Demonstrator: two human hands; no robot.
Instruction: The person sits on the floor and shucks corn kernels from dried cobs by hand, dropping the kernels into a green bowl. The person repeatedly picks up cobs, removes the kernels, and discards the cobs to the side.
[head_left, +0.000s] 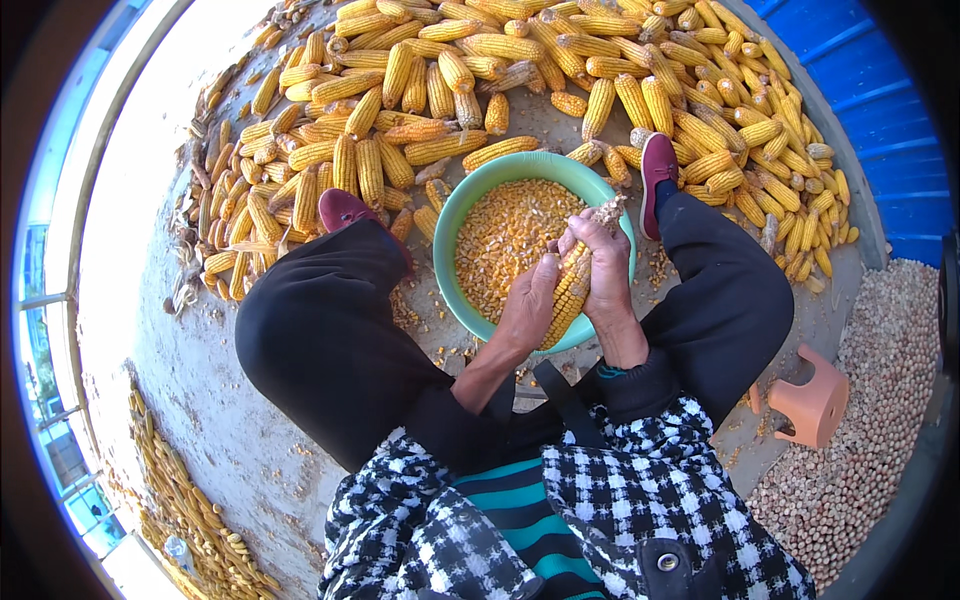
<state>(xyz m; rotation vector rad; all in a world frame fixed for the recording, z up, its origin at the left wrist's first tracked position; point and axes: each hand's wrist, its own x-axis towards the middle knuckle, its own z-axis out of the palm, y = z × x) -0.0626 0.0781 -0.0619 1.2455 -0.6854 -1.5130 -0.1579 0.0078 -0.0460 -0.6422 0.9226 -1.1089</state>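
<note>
Over the right side of a green plastic basin (448, 259) I hold one ear of corn (571, 292) aslant in both hands. My left hand (527, 304) grips its lower part, thumb pressed along the kernels. Higher up, my right hand (604, 262) wraps around the ear. The ear's upper end (611, 212) is bare cob, while yellow kernels still cover the lower end. Loose corn kernels (510, 240) lie in the basin, which stands on the ground between my feet. My fingers partly hide the middle of the ear.
A large heap of corn ears (450, 67) curves around the basin's far side. To the right are an orange plastic stool (810, 401), a bank of shelled cobs (877, 420) and a blue wall (862, 97). More ears (187, 502) and a clear plastic bottle (178, 551) lie lower left.
</note>
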